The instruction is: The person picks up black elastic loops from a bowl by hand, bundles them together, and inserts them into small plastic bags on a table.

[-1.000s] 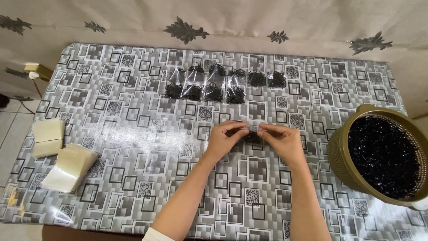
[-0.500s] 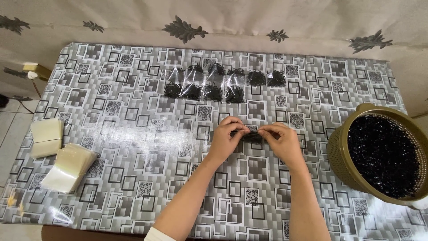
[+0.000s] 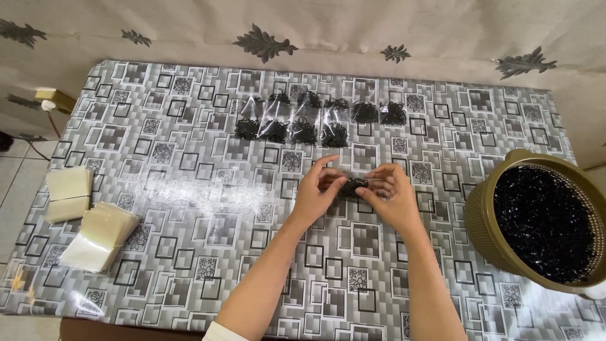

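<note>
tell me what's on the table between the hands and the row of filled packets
Nothing: in the head view only bare patterned tablecloth separates the hands from the filled packets.

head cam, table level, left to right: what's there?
stacks of empty clear bags → row of filled small bags → left hand → small dark bundle held between both hands → right hand → olive basket full of small black pieces
</note>
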